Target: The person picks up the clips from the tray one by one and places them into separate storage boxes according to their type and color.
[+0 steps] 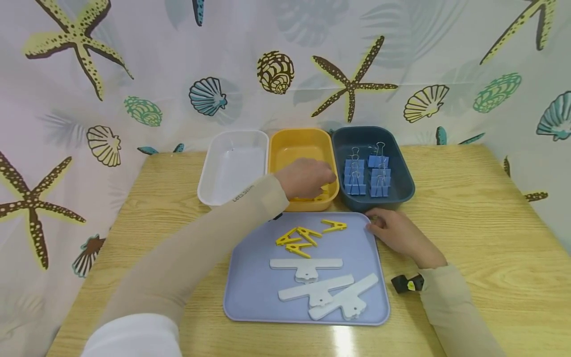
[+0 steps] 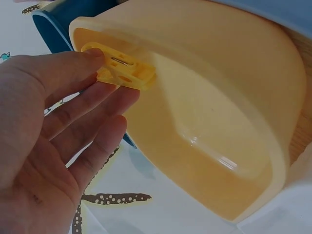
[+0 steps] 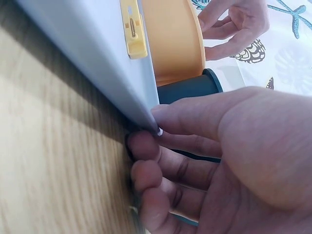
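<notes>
My left hand [image 1: 308, 177] is over the orange-yellow bin [image 1: 300, 141]. In the left wrist view its thumb and fingertips pinch a yellow clothespin [image 2: 127, 66] inside the rim. A bit of yellow shows in the bin below the hand, partly hidden by it. My right hand [image 1: 397, 233] holds the far right corner of the pale blue tray [image 1: 250, 282], thumb on top and fingers around the edge. Several yellow clothespins [image 1: 298, 249] lie loose on the tray. Nearer to me on it are three white bar-shaped bag clips [image 1: 306, 264], two of them overlapping.
A white bin [image 1: 234, 168] stands left of the yellow one. To the right, a dark blue bin [image 1: 403, 183] holds several blue binder clips [image 1: 355, 178] in two columns. All stand on a wooden table [image 1: 468, 208] before a patterned cloth [image 1: 285, 29].
</notes>
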### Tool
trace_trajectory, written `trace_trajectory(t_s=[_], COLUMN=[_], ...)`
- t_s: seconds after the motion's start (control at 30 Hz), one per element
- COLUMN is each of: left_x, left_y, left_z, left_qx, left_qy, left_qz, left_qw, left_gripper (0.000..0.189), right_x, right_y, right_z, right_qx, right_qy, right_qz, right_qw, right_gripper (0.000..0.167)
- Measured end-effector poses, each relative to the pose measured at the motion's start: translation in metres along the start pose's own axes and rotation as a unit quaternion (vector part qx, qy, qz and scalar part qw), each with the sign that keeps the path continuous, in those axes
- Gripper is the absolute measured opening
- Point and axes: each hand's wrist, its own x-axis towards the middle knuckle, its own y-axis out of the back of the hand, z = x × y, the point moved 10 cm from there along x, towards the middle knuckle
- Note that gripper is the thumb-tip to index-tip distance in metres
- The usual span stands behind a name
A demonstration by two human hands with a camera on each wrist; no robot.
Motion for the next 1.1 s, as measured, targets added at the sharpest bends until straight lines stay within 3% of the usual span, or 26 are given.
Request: trace_trajectory(t_s=[0.47, 1.1], left_x=[0.006, 0.015], left_y=[-0.011, -0.027], left_z=[-0.004, -0.012], left_qx=[-0.038, -0.051], left_qy=[0.006, 0.010], left_qz=[-0.015, -0.019], left_qw=[0.9991, 0.9985], left_gripper=[0.030, 0.021], right_x=[0.000, 0.000], right_y=[0.000, 0.000], right_z=[0.001, 0.001], right_qx=[0.000, 0.005], right_qy=[0.005, 0.006], right_qz=[0.004, 0.005], right_qw=[1.0000, 1.0000], right_gripper=[0.028, 0.028])
